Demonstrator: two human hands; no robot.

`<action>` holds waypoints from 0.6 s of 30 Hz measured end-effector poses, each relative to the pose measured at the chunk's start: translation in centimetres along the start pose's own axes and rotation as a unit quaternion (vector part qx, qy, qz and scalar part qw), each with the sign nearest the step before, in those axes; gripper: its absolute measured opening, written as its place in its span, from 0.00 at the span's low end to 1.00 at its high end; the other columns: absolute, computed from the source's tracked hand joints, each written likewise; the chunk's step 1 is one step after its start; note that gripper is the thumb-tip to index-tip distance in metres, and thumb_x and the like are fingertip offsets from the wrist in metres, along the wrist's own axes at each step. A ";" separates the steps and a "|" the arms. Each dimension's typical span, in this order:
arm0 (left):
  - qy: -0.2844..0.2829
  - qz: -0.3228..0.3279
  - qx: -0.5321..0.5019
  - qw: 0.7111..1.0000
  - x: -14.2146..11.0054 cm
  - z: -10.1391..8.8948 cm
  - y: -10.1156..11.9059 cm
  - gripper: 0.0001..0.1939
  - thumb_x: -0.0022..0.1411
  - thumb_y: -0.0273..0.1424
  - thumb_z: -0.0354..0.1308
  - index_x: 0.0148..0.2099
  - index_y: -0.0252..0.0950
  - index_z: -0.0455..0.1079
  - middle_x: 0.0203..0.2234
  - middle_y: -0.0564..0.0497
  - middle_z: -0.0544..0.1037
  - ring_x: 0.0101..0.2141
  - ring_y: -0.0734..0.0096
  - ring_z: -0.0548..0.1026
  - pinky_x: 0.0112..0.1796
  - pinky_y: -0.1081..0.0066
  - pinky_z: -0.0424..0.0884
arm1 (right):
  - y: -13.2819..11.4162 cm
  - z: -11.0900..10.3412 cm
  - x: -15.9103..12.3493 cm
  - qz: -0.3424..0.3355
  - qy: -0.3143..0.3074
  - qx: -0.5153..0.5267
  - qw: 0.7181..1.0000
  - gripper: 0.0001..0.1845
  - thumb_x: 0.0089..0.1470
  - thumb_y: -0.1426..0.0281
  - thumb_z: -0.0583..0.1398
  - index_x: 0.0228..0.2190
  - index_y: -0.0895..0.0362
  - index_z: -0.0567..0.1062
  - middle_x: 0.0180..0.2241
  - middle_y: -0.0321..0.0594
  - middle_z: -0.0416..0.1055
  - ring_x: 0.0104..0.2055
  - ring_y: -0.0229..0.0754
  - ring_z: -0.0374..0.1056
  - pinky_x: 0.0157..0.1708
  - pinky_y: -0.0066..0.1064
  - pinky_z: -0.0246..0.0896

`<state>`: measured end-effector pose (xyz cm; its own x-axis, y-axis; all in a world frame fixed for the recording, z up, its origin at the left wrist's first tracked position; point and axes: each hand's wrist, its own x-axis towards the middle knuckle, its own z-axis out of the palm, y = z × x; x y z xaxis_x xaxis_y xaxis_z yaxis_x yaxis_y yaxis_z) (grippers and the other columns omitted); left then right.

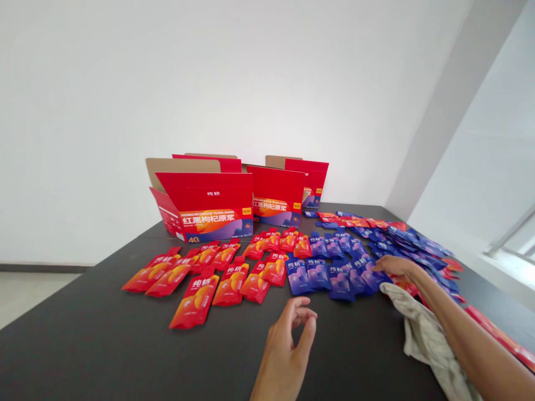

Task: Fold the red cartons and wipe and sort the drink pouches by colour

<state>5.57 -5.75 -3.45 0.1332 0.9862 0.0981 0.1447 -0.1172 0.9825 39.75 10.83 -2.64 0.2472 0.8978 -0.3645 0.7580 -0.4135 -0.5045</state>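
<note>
My left hand (288, 340) hovers over the black table (104, 345) near its front, fingers loosely curled and apart, holding nothing. My right hand (397, 268) reaches to the right and lies with its fingers flat on the blue pouches (338, 275). Rows of red-orange pouches (209, 275) lie to the left of the blue ones. A beige cloth (422, 328) lies under my right forearm.
Two open red cartons (209, 209) (278, 195) stand at the table's far edge against the white wall. A long heap of blue and red pouches (409, 236) runs along the right side. A window ledge is at far right.
</note>
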 end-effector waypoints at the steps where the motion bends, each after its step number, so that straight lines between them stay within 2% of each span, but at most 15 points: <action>1: -0.001 -0.003 0.003 1.000 0.0 0.0 0.0 0.16 0.67 0.39 0.52 0.52 0.38 0.67 0.43 0.45 0.80 0.45 0.62 0.76 0.43 0.68 0.67 | 0.1 0.1 0.4 0.014 -0.017 -0.012 1.000 0.12 0.62 0.64 0.59 0.43 0.60 0.73 0.39 0.39 0.73 0.35 0.37 0.71 0.33 0.32 0.71; 7: 0.029 0.007 0.046 0.998 -0.1 0.5 -0.8 0.18 0.64 0.40 0.53 0.54 0.40 0.68 0.40 0.48 0.81 0.38 0.62 0.77 0.35 0.69 0.65 | 0.5 1.0 1.4 0.030 -0.059 -0.055 0.996 0.15 0.62 0.63 0.59 0.46 0.59 0.72 0.43 0.41 0.72 0.39 0.40 0.72 0.37 0.36 0.71; 10: 0.037 0.025 0.053 0.998 -0.2 0.7 -1.3 0.18 0.64 0.40 0.53 0.54 0.40 0.68 0.39 0.48 0.81 0.37 0.62 0.77 0.35 0.69 0.65 | 0.4 1.7 1.5 0.016 -0.067 -0.061 0.996 0.14 0.62 0.63 0.59 0.44 0.59 0.73 0.41 0.40 0.73 0.36 0.39 0.71 0.35 0.33 0.71; 14: 0.024 0.025 0.060 0.998 -0.2 0.8 -1.4 0.18 0.64 0.39 0.53 0.55 0.41 0.68 0.38 0.48 0.81 0.36 0.62 0.77 0.35 0.69 0.66 | 0.3 2.2 1.8 0.011 -0.062 -0.056 0.996 0.13 0.62 0.63 0.59 0.42 0.60 0.73 0.37 0.38 0.72 0.32 0.36 0.70 0.30 0.30 0.70; 18: 0.012 0.024 0.079 0.997 -0.2 0.6 -1.5 0.19 0.65 0.39 0.51 0.56 0.39 0.66 0.39 0.47 0.81 0.36 0.62 0.77 0.35 0.68 0.65 | 1.1 1.7 1.9 -0.003 -0.025 -0.030 0.999 0.14 0.62 0.63 0.60 0.45 0.60 0.72 0.41 0.40 0.72 0.37 0.39 0.72 0.35 0.34 0.71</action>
<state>5.87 -5.79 -5.05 0.1201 0.9814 0.1498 0.2907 -0.1791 0.9399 40.04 11.87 -5.20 0.2134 0.8908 -0.4012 0.7943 -0.3972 -0.4596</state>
